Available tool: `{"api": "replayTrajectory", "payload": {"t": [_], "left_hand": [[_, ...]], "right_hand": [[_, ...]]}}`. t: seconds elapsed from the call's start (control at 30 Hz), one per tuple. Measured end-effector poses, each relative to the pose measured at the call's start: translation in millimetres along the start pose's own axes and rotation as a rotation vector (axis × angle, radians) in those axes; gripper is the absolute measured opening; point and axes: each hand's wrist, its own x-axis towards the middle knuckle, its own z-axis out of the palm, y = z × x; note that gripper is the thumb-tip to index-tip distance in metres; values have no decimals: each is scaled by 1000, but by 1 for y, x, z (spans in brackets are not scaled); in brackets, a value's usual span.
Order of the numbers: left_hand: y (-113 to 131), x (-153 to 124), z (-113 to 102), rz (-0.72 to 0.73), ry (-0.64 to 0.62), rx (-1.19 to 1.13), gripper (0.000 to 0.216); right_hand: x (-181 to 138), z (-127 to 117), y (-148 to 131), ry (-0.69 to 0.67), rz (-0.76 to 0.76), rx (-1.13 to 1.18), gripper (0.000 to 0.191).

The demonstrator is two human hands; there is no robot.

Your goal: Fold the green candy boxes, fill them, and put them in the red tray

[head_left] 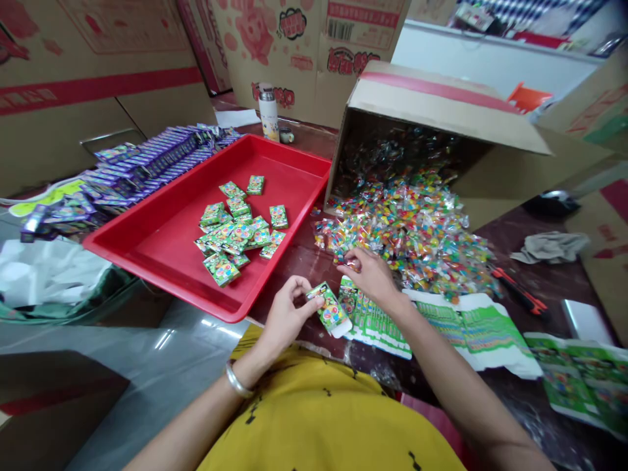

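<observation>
My left hand [288,307] pinches a small green candy box [328,310] whose end flap hangs open toward me. Just right of it, my right hand [369,273] reaches to the near edge of a heap of clear candy packets [407,229] filled with colourful sweets. Its thumb and forefinger are pressed together, and what lies between them is too small to make out. Under my right wrist, a row of flat, unfolded green boxes [377,322] is fanned out. Several filled-out green boxes [235,232] lie loosely in the red tray [161,245] to the left.
A large cardboard carton [432,91] lies on its side, packets spilling from it. Purple boxes [152,163] stand in rows beyond the tray. A flask [267,112] is at the back. Red-handled pliers [520,291], a grey cloth [549,247] and more green flat boxes [473,330] are to the right.
</observation>
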Motion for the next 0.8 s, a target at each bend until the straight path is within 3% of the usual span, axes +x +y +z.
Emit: {"api": "replayTrajectory", "payload": {"t": [0.07,0.2,0.37,0.43,0.53,0.67,0.8], "left_hand": [[-1,3,-2,-43,54,-54,33],[-3,4,-7,-148,75,-183,55],[-5,5,-11,-137,4,-46,40],[-4,6,-10,-121,-10,-25,35],[-2,5,-6,-95,-64,-38,32],[2,1,-3,-38,-183,-29,31],[4,-1,1,12,-269,-32,36]], "right_hand": [[14,11,0,-32,-42,-157,26],[24,14,-2,-22,-61,-202,10],[16,-36,-3,57,-2,214,13],[11,-59,-11,-62,-16,333,13],[7,-77,-26,-260,-65,309,8],[8,-71,-40,-389,-182,235,5],[7,-57,-51,-297,-268,259,10]]}}
